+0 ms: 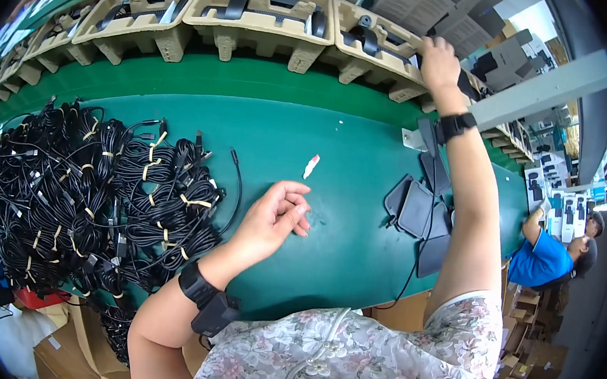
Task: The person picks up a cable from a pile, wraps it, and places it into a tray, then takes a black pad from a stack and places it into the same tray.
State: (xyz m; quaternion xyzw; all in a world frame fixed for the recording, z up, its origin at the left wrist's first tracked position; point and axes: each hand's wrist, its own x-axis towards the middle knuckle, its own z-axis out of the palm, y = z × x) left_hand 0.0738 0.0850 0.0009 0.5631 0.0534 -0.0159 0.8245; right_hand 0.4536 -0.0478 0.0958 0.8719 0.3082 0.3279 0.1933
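The hands are well apart. The right hand [440, 66], arm outstretched, is nearer the brown moulded tray [381, 60], fingers at its right end; whether they grip cannot be told. The tray lies beyond the table [332, 271], its long axis running left to right. The left hand [278, 215], loosely curled, seemingly empty, is right of the cable bundles [100, 200].

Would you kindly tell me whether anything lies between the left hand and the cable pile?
Between the left hand and the cable pile, only one loose cable end curves across the green tabletop.
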